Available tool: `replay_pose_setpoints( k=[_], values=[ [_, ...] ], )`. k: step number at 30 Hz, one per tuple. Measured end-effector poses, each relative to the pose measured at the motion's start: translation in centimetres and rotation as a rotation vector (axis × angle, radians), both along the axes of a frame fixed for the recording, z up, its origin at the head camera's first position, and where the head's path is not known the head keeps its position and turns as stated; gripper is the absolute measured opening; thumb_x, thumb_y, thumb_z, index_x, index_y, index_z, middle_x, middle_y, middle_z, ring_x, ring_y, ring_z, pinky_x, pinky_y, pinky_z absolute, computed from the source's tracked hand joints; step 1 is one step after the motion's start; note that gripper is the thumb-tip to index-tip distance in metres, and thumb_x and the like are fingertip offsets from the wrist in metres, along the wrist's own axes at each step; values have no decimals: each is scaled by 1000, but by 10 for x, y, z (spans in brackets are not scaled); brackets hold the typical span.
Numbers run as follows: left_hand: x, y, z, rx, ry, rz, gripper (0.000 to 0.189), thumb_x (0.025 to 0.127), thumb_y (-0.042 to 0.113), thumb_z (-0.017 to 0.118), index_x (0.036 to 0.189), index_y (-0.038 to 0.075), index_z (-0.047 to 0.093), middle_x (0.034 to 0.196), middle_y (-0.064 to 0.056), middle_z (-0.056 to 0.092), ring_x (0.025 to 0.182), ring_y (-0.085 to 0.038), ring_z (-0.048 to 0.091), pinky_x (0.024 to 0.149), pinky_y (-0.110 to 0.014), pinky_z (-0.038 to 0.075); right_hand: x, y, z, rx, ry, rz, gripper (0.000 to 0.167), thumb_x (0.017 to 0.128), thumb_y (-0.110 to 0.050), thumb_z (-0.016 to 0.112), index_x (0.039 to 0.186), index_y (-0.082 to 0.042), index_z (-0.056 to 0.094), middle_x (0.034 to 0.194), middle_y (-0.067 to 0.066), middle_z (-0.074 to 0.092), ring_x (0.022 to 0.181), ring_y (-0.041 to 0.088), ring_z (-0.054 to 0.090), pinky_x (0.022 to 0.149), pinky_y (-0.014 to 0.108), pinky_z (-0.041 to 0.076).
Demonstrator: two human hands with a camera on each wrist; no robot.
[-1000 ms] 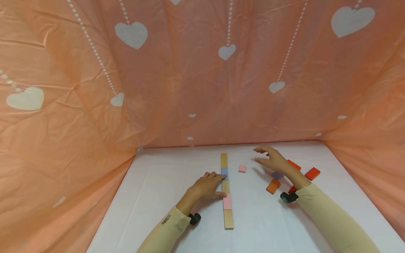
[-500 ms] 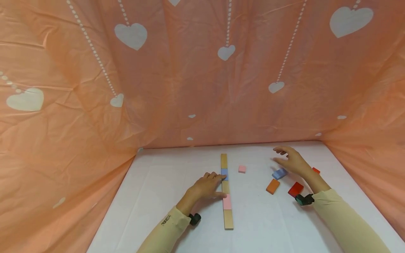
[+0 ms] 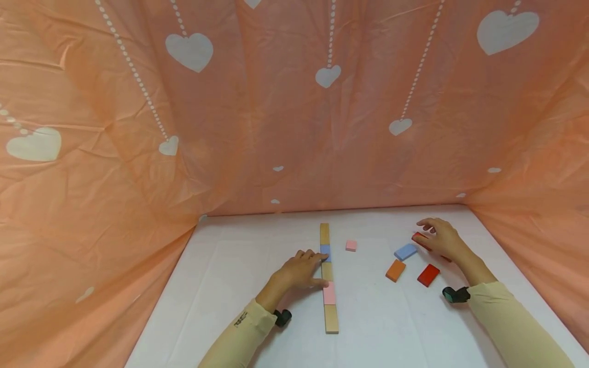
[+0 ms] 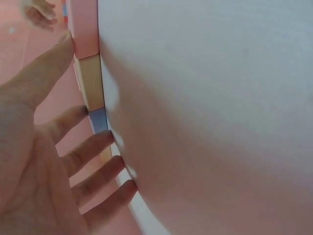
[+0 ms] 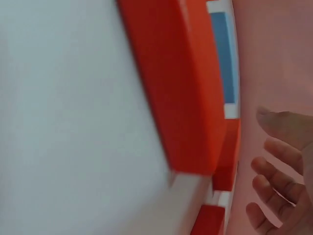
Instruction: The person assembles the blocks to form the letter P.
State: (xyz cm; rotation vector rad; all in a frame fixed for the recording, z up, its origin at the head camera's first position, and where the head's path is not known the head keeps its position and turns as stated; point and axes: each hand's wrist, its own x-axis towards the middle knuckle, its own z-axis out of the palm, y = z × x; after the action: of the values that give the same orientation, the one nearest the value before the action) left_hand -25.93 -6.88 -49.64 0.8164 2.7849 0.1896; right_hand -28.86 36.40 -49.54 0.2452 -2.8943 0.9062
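Note:
My left hand [image 3: 299, 271] lies along a straight row of flat blocks, its fingertips and thumb touching the row's side and top. From far to near the row runs: wooden block [image 3: 324, 233], blue block [image 3: 325, 249], wooden, pink block [image 3: 329, 294], wooden block [image 3: 331, 319]. In the left wrist view the fingers are extended beside the pink block [image 4: 84, 29]. My right hand [image 3: 443, 239] hovers over a red block [image 3: 421, 239], fingers relaxed and apart, holding nothing. A second red block [image 3: 428, 275] lies nearer; a third is mostly hidden under the right hand.
A small pink square block [image 3: 351, 246] lies just right of the row. Loose by the right hand are a blue block [image 3: 405, 252] and an orange block [image 3: 395, 271]. An orange curtain [image 3: 294, 128] with white hearts surrounds the white table [image 3: 221, 286].
My right hand has moved rightward, from beside the small pink block to above the red blocks. My left hand has stayed at the row.

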Motion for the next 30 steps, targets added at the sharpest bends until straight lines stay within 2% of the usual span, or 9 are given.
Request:
replay_pose_setpoints(
  k=[5,10,20,26,30],
  values=[
    [-1,0,0,-1,5,-3,83,97,61,73,164,21,44,149,-10,55,134,-32,53,111,-47,50,3,8,-7,65,-22,-23,49,94,-20,82,130,8,64,112,30,65,111,52,53,93,68,41],
    [-1,-1,1,8,-6,1,84,97,61,73,164,22,44,149,-10,55,135,-32,52,111,-47,49,3,12,-11,86,-72,-54,50,92,-23,84,126,8,65,105,25,65,104,48,53,87,63,40],
    [-2,0,0,11,-13,3,84,96,61,74,164,22,44,148,-10,55,134,-32,52,111,-47,49,4,12,-10,117,-62,-58,39,92,-21,84,117,5,69,95,16,63,97,43,56,80,56,35],
    [-2,0,0,9,-8,5,84,96,61,75,164,22,45,149,-10,55,133,-31,52,111,-46,49,2,7,-8,91,-31,-52,38,92,-16,84,118,7,69,98,21,65,97,43,58,83,61,38],
    [-2,1,0,10,-6,6,84,95,61,75,163,21,45,148,-9,56,132,-30,53,111,-46,49,-2,-2,-5,34,-39,-37,39,93,-13,83,121,9,68,106,26,65,99,43,58,89,61,46]
  ],
)
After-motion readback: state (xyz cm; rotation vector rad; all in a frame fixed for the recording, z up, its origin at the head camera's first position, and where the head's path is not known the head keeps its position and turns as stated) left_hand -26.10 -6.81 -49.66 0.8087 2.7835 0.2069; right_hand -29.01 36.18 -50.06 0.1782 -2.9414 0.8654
